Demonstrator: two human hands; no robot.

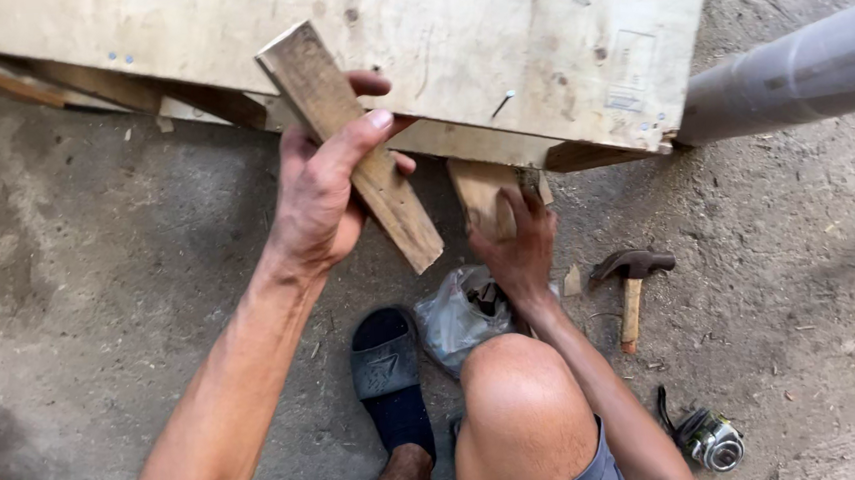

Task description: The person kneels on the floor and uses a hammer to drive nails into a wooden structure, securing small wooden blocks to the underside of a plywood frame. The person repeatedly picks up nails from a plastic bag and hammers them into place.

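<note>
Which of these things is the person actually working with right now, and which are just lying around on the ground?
In hand:
left hand gripping a wooden slat
right hand on a short wood block
plywood panel both pieces sit against

Lying about:
hammer
plastic bag
grey pipe
small round metal item, kind unclear

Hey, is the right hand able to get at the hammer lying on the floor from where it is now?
Probably yes. The right hand rests on a short wood block under the plywood panel, and the hammer lies just beside it on bare concrete with nothing between them.
</note>
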